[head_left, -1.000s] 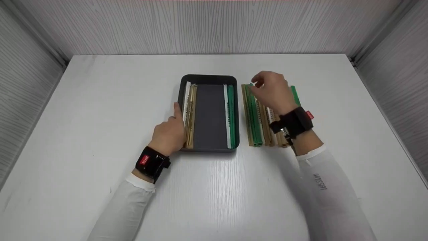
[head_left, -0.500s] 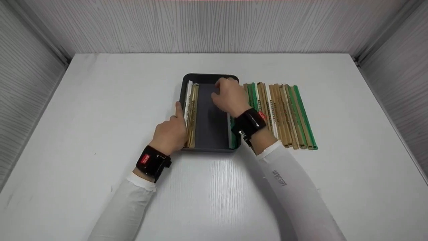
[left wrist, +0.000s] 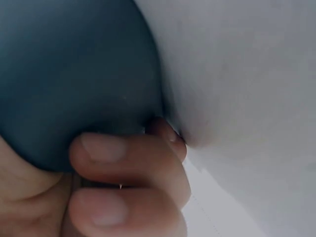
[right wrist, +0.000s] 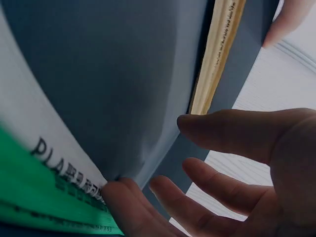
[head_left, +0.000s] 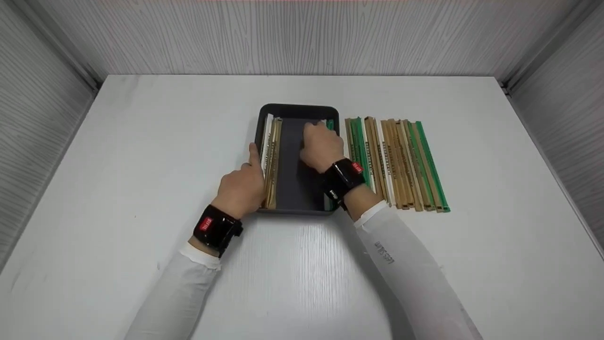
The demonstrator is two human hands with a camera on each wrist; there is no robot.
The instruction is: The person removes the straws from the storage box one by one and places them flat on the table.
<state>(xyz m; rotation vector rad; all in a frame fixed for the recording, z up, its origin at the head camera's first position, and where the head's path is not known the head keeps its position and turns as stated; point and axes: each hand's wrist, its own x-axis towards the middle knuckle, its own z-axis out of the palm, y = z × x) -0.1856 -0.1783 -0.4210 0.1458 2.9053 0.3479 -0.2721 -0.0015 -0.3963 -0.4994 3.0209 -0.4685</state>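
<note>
Currently | left fingers grip tray | right fingers parted, empty | packet row beside tray

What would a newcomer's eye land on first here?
Probably the dark tray on the white table, with the left hand at its left edge and the right hand over its right part. Next, perhaps, the brown, green and white strips lying in a row to the tray's right.

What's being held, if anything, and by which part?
The left grip holds the tray by its left side; the right grip, over its right side, holds nothing.
</note>
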